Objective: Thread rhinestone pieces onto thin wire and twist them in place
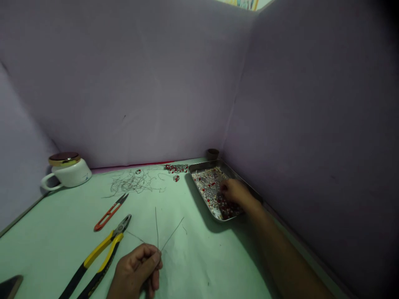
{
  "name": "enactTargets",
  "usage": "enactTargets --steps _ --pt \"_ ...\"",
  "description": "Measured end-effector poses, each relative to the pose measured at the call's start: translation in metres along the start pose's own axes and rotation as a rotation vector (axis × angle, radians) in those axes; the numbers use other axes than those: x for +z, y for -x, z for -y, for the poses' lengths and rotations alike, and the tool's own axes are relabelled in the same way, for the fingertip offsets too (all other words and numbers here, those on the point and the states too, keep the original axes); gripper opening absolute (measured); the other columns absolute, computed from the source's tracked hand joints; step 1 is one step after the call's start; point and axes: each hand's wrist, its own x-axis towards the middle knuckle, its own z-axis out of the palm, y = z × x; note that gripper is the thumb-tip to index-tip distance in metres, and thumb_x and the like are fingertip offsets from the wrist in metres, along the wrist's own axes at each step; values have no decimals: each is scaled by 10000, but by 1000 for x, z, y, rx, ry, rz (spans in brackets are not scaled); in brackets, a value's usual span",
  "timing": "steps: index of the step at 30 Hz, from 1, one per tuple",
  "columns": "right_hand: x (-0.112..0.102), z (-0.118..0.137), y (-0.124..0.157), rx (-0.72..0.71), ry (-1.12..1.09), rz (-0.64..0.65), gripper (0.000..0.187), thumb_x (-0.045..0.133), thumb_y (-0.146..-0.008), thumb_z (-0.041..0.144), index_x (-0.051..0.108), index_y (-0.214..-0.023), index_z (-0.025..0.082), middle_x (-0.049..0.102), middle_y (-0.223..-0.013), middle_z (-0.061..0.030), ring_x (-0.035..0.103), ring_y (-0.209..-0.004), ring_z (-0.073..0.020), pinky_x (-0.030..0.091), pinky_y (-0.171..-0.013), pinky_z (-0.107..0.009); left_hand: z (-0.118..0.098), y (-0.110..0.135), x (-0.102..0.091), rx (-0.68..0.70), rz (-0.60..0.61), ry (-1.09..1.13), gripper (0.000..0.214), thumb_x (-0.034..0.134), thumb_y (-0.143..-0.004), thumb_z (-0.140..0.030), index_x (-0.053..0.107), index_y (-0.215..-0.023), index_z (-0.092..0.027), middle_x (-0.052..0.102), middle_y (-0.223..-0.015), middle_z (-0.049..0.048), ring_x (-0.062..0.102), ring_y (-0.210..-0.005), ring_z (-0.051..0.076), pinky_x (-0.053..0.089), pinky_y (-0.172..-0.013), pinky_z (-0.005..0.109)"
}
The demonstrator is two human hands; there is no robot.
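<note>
My left hand (pixel 137 270) rests low on the green table, fingers pinched on thin wires (pixel 157 228) that stick up and fan out from the fingertips. My right hand (pixel 234 192) reaches into a metal tray (pixel 199 167) at the right, fingers curled down among small silver and red beads (pixel 208 186). What those fingers hold, if anything, is hidden.
Yellow-handled pliers (pixel 99 251) and orange thread snips (pixel 109 212) lie left of my left hand. A tangle of wire (pixel 132 182) and loose red beads (pixel 176 168) sit near the back. A white lidded mug (pixel 67 169) stands far left. Purple walls enclose the table.
</note>
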Motion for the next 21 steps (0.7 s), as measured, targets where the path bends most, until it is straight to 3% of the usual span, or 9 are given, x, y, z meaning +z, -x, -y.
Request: enactTargets --steps 5,9,17,21 --pt "-8 0 3 -155 -110 115 150 598 -640 150 674 -767 175 682 -743 -17 605 -681 -151 390 -560 -192 -1 1 0 -11 4 0 291 660 -620 -404 550 -549 -144 471 -348 -37 356 -317 58 259 -336 164" --pt "-3 10 5 -227 -147 127 180 570 -652 115 674 -789 168 690 -786 -28 610 -718 -150 396 -584 -187 -2 1 0 -4 0 -3 273 656 -625 -388 553 -552 -145 474 -347 -40 364 -319 56 264 -345 159" --pt "6 13 4 -244 -139 141 185 596 -635 121 675 -796 167 689 -781 -32 605 -713 -156 397 -591 -194 1 -2 -4 -8 40 0 259 650 -646 -366 555 -556 -143 481 -351 -35 371 -320 59 271 -340 165" --pt "10 10 0 -239 -142 164 204 579 -641 108 671 -819 149 683 -775 -49 597 -703 -164 398 -596 -209 -2 -4 -9 -35 49 84 237 642 -677 -354 574 -609 -137 535 -458 -19 430 -377 71 320 -346 170"
